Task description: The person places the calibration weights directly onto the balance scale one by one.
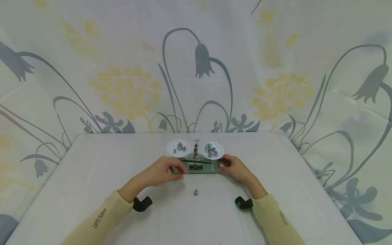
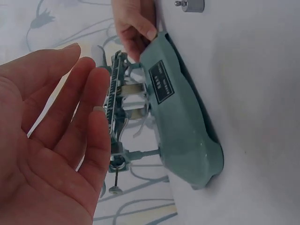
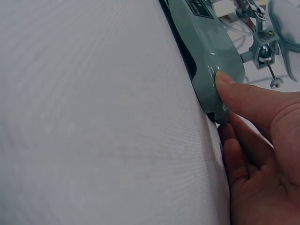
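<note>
A green balance scale [image 1: 208, 167] with two white pans stands on the white-covered table. Several metal weights sit in its left pan [image 1: 179, 154], and several more in its right pan [image 1: 219, 150]. My right hand [image 1: 239, 169] grips the right end of the base, the thumb on its top and the fingers low at its edge in the right wrist view. Just in front of the base's left end, my left hand [image 1: 163, 170] hovers with loosely bent fingers and holds nothing. In the left wrist view its palm [image 2: 47, 183] partly hides the scale's beam.
One small metal weight [image 1: 196, 192] stands on the table in front of the scale. A white cloth [image 1: 196, 221] covers the tabletop. Behind it hangs a flower-patterned curtain [image 1: 196, 102], which also lines both sides.
</note>
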The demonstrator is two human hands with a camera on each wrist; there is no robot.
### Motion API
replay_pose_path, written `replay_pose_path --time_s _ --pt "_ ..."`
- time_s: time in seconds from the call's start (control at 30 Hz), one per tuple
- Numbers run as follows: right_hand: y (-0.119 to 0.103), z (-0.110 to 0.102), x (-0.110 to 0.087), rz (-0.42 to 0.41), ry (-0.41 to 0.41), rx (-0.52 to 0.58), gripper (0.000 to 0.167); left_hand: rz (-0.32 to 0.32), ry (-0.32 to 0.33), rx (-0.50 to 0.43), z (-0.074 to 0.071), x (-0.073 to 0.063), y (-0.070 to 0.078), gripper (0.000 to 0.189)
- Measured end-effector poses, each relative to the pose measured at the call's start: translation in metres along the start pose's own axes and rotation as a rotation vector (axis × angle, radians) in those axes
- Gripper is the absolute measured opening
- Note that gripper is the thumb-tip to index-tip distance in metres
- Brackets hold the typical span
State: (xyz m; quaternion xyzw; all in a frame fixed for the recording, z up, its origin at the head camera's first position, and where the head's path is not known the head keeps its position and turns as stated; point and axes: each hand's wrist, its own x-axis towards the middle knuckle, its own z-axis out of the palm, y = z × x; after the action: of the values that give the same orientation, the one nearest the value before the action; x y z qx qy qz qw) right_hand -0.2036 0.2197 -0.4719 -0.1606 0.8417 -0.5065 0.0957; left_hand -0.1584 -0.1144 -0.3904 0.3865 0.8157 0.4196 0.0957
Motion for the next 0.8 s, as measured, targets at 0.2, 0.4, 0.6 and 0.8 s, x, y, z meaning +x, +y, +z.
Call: replay_pose_path --time_s 0.2,0.4,0.6,0.8 --pt "0.0 0.0 0.0 -0.01 -0.002 -0.002 0.052 -0.023 -0.009 -0.043 0.013 -0.001 -0.006 0.014" --pt "0.0 0.0 0.0 -0.014 -0.003 0.008 0.052 -0.048 -0.002 -0.083 0.025 -0.002 -0.013 0.014" --pt "0.0 0.0 -0.002 -0.03 -0.008 0.006 0.052 -0.06 0.004 -0.134 0.036 -0.002 -0.021 0.015" --pt "0.0 0.001 -0.001 -0.025 -0.007 -0.003 0.052 -0.071 0.014 -0.159 0.043 -0.001 -0.024 0.014"
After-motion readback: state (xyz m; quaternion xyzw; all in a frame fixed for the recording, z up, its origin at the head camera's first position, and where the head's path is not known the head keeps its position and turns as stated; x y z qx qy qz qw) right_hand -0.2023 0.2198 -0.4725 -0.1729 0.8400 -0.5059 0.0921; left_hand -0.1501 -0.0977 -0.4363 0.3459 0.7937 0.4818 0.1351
